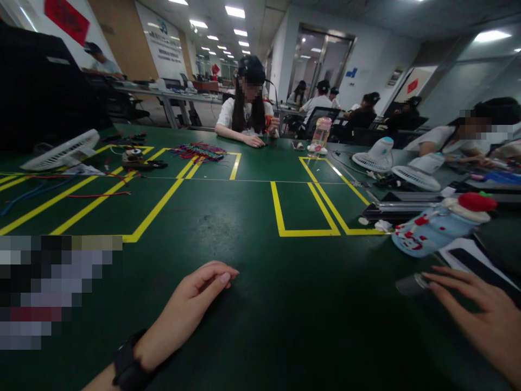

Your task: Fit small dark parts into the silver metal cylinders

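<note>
My left hand (191, 309) lies on the green table (252, 228) near its front edge, fingers loosely curled, holding nothing; a black watch is on its wrist. My right hand (480, 315) rests at the lower right with fingers spread, its fingertips touching a small grey metal piece (411, 284). Just beyond it lie a dark phone on white paper (468, 260) and a light-blue bottle with a red-and-white cap (439, 225) on its side.
Yellow tape lines (305, 206) mark boxes on the table. Coloured wires (199, 152) and a small part lie far left, beside a white fan (61, 152). Two more white fans (378, 155) and a pink bottle (321, 134) stand right. People sit across and at right.
</note>
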Demonstrator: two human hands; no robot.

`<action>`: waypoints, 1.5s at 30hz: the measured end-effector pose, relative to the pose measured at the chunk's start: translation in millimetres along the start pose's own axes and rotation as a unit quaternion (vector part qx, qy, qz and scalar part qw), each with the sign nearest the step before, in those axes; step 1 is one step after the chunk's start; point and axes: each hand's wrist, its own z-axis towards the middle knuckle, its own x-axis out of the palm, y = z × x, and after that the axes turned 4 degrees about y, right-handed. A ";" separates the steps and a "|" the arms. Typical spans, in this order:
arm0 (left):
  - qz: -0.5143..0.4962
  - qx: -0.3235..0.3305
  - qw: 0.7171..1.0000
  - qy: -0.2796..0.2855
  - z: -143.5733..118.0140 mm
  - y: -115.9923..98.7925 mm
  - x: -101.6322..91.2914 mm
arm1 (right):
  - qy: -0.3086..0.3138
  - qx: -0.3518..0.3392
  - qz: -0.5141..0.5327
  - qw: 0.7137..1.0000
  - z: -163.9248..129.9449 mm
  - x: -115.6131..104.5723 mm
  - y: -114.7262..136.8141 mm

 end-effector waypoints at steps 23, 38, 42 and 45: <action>0.105 0.114 0.988 -0.001 -8.3 -21.9 25.3 | 0.230 -0.228 0.312 0.894 -34.5 66.5 260.6; 0.295 0.100 0.950 0.025 -0.5 -16.9 49.3 | 0.228 -0.223 0.319 0.892 -31.5 63.8 245.3; 0.278 0.096 0.955 0.040 0.4 -11.8 48.7 | 0.218 -0.202 0.305 0.905 -25.4 58.3 237.1; 0.215 0.077 0.973 0.036 -4.1 -6.7 28.2 | 0.164 -0.155 0.235 0.946 -19.0 52.5 193.1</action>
